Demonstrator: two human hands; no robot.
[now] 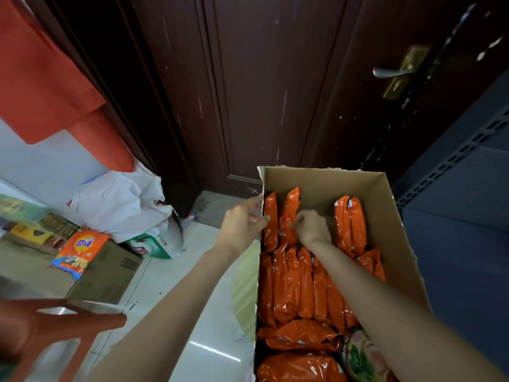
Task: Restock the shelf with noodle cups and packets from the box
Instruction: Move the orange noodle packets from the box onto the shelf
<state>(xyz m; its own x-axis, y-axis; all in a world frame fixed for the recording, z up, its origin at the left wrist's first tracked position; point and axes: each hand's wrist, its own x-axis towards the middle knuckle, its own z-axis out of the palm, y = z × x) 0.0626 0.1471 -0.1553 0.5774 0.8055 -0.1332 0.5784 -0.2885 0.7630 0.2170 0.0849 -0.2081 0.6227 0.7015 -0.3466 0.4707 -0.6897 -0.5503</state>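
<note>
Reaching into the box (pixel 325 180), right hand (pixel 311 227) pinches an upright orange packet (pixel 289 213); left hand (pixel 243 220), fingers loose, steadies the box's wall beside it.

Box (pixel 325 180): open brown cardboard carton, torn top edges, seen from above.
Packets (pixel 292 285): glossy orange noodle packets standing on edge in rows inside the box; several lie flat at the near end.
Noodle cup (pixel 360 354): lid partly visible, near right corner.
</note>
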